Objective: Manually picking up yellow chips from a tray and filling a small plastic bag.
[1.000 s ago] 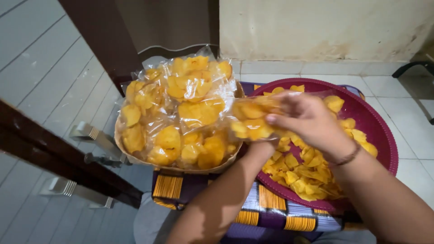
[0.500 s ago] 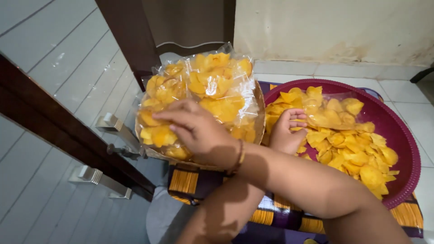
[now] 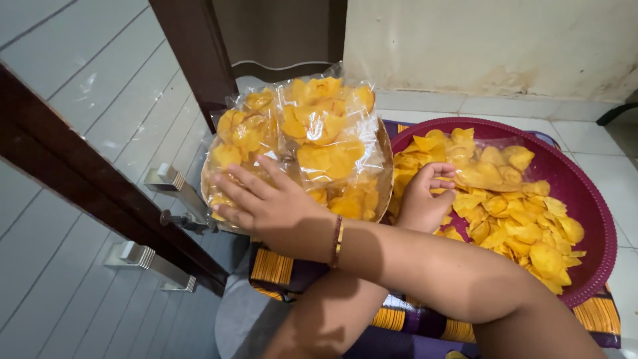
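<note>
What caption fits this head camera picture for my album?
Arms crossed: right hand flat on bagged chips, left hand in the red basket of loose chips.

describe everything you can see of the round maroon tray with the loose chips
The round maroon tray looks like plastic, with a raised, finely ribbed rim. It sits level on a striped purple and yellow cloth, right of the basket of bagged chips, and their rims seem to touch. Loose yellow chips cover most of its floor, and one clear bag of chips lies on top. The left hand rests curled on the chips at its left side.
</note>
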